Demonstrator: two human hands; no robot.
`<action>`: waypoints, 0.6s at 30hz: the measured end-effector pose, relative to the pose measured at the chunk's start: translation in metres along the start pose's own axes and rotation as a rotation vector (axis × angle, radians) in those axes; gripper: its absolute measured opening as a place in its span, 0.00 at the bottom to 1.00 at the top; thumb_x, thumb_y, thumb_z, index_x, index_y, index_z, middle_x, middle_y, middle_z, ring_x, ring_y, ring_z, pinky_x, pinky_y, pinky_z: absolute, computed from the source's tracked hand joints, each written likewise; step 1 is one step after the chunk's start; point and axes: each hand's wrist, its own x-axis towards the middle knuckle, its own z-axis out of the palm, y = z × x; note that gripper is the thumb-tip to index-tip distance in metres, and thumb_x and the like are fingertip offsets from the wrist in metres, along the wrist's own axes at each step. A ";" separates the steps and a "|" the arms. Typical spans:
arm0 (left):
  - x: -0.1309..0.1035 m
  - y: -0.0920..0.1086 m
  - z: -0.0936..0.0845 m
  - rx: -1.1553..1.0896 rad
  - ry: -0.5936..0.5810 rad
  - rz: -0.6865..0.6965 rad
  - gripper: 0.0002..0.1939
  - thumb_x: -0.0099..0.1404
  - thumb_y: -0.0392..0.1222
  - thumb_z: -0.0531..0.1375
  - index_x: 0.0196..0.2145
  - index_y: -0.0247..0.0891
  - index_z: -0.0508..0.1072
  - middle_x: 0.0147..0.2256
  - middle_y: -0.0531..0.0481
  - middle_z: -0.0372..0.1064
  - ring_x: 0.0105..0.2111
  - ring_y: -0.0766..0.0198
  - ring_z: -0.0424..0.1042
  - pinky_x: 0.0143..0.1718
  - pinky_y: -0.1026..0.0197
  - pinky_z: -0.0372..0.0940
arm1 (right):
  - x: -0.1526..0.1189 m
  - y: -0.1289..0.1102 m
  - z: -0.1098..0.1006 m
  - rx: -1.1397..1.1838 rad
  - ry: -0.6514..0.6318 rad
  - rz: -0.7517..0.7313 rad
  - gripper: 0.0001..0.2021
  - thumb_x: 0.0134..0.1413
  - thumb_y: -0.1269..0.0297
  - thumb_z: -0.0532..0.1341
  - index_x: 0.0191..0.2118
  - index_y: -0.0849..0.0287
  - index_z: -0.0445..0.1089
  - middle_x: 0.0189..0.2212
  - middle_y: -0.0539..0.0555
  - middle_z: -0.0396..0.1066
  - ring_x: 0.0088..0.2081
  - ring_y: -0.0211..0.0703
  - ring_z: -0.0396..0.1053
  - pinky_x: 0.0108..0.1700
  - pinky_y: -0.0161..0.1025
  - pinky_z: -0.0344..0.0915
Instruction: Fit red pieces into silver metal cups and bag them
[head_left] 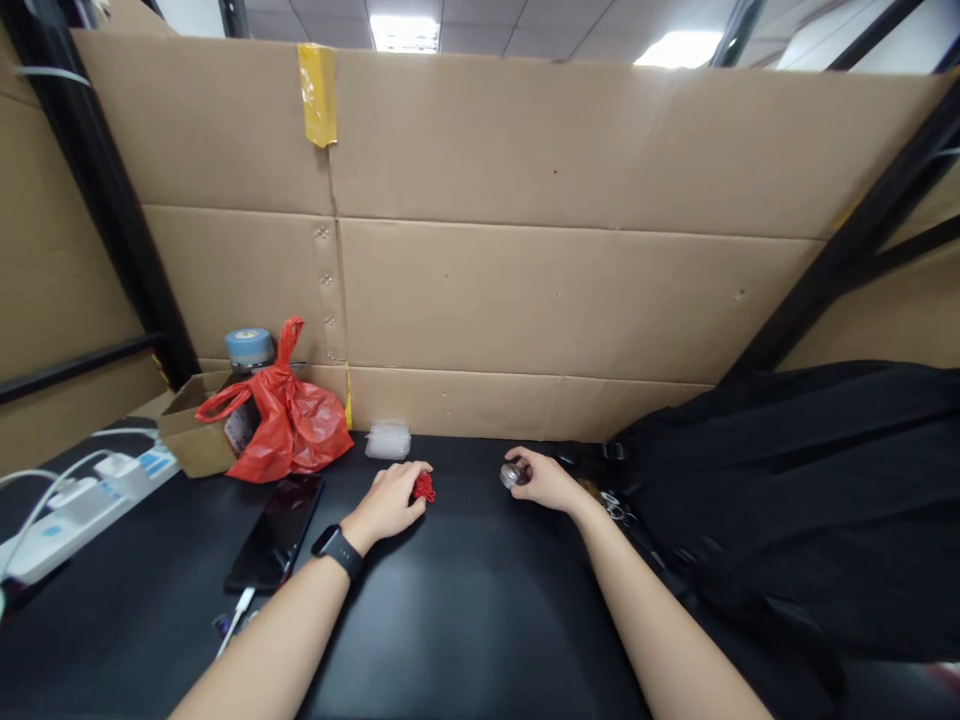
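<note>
Two grips: L fingers (415, 468) curled round a red bundle (425, 487), R fingers (523, 455) clamped on a small clear round item (511, 475), both at counter (465, 610) level, bundle nr a clear plastic pack (388, 440). Prob. a pick-or-place step; next move calls for a steady hold.

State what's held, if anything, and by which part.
The right hand pinches a round shiny object by opposite edges. The left hand has a red bundle between thumb and fingers; whether gripped cannot be told.

black table (472, 620) — phone (276, 535), power strip (90, 515), red bag (296, 425) on it
</note>
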 end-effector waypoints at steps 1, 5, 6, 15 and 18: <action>0.000 0.001 0.000 0.002 -0.004 0.010 0.24 0.62 0.37 0.55 0.57 0.43 0.63 0.54 0.45 0.68 0.54 0.52 0.66 0.56 0.49 0.60 | 0.001 -0.001 0.000 -0.032 0.002 -0.007 0.27 0.36 0.69 0.66 0.48 0.58 0.69 0.34 0.51 0.72 0.34 0.42 0.70 0.40 0.37 0.64; 0.000 0.000 0.001 -0.011 -0.021 0.019 0.25 0.62 0.37 0.54 0.58 0.43 0.62 0.56 0.44 0.67 0.57 0.53 0.64 0.58 0.49 0.58 | 0.004 -0.010 0.004 -0.158 0.033 0.006 0.27 0.36 0.68 0.68 0.48 0.62 0.71 0.41 0.58 0.70 0.39 0.45 0.70 0.46 0.39 0.64; 0.001 0.000 0.000 -0.013 -0.018 0.008 0.27 0.61 0.37 0.55 0.58 0.43 0.61 0.57 0.43 0.65 0.58 0.52 0.63 0.59 0.48 0.57 | 0.005 -0.013 0.005 -0.178 0.034 0.019 0.26 0.37 0.68 0.68 0.48 0.62 0.72 0.41 0.58 0.70 0.39 0.46 0.70 0.46 0.39 0.63; -0.026 0.088 -0.043 -0.317 0.228 0.144 0.31 0.65 0.47 0.53 0.66 0.49 0.55 0.61 0.43 0.60 0.61 0.47 0.59 0.59 0.42 0.60 | -0.001 -0.019 0.015 -0.257 0.056 0.053 0.27 0.43 0.61 0.69 0.53 0.57 0.70 0.45 0.58 0.66 0.46 0.51 0.65 0.51 0.42 0.58; -0.060 0.121 -0.039 -0.303 0.143 0.209 0.32 0.66 0.55 0.57 0.65 0.65 0.53 0.58 0.50 0.65 0.60 0.47 0.62 0.52 0.41 0.67 | -0.003 -0.015 0.014 -0.234 0.036 0.029 0.28 0.44 0.60 0.68 0.54 0.57 0.69 0.46 0.58 0.66 0.48 0.52 0.64 0.52 0.42 0.57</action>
